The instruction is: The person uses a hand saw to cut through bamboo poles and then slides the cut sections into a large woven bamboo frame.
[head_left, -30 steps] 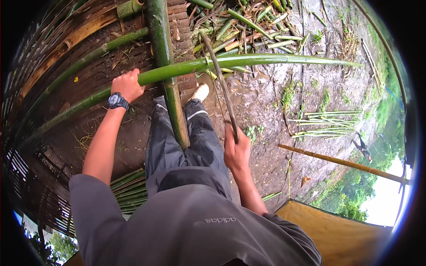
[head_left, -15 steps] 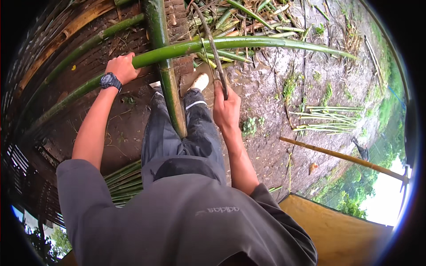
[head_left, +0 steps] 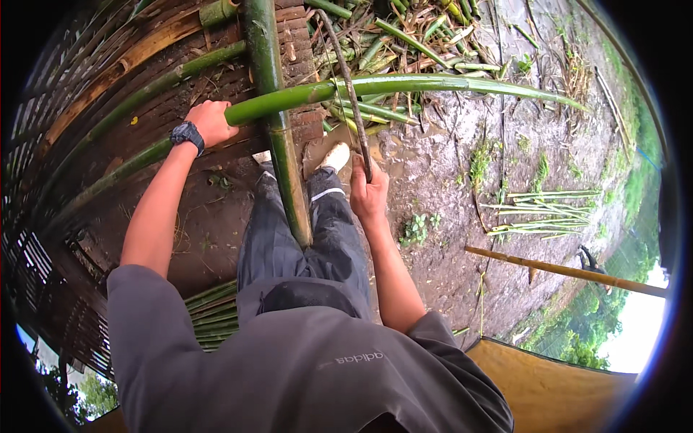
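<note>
A long green bamboo pole (head_left: 404, 84) lies crosswise in front of me, resting over a thicker, upright-running bamboo pole (head_left: 265, 61) whose near end comes between my legs. My left hand (head_left: 210, 124), with a dark watch on the wrist, is closed around the crosswise pole left of that crossing. In my right hand (head_left: 369, 193) is the near end of a bow saw (head_left: 360, 128) with a curved, dark stick-like frame and a thin blade. The saw crosses the held pole right of the crossing. How deep the blade sits cannot be made out.
Cut bamboo pieces (head_left: 375, 54) are heaped beyond the saw. Thin strips (head_left: 541, 213) lie on wet mud at right, near a slanting bamboo pole (head_left: 563, 268). More bamboo poles (head_left: 137, 61) run along the left. A bundle of green lengths (head_left: 213, 314) lies beside my left hip.
The whole view has shifted, so the scene sits lower. My right hand with the bow saw has moved slightly toward my body; my left hand keeps its grip on the pole.
</note>
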Tool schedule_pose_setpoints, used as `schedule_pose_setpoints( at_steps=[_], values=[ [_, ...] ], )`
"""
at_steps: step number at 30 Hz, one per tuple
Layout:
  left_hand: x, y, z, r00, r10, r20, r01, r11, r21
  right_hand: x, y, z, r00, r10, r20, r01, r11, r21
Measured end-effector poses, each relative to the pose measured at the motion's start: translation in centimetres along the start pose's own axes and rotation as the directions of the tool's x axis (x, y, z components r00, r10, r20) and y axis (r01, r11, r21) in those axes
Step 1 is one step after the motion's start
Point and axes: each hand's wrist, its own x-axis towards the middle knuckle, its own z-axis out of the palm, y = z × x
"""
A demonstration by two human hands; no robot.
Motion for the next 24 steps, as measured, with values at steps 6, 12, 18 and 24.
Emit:
schedule_pose_setpoints(
  at_steps=[6,12,18,24],
  values=[
    [0.0,0.9,-0.6,1.0,0.004,0.009,-0.004,0.999,-0.048,1.2,-6.3,-1.7,0.978,0.21,0.009,-0.21,0.978,0.009],
    [-0.9,0.1,-0.3,0.999,-0.043,0.008,0.044,0.998,-0.037,-5.6,-9.6,-6.4,0.884,0.463,0.066,-0.462,0.886,-0.031],
    [-1.2,1.7,1.0,0.999,-0.023,0.034,0.023,1.0,-0.015,5.3,-1.6,0.9,0.97,0.243,-0.003,-0.241,0.962,-0.124],
    [-1.0,0.2,-0.3,0.995,-0.06,-0.077,0.059,0.998,-0.011,3.2,2.1,3.4,0.913,0.406,0.032,-0.399,0.908,-0.13]
  ],
)
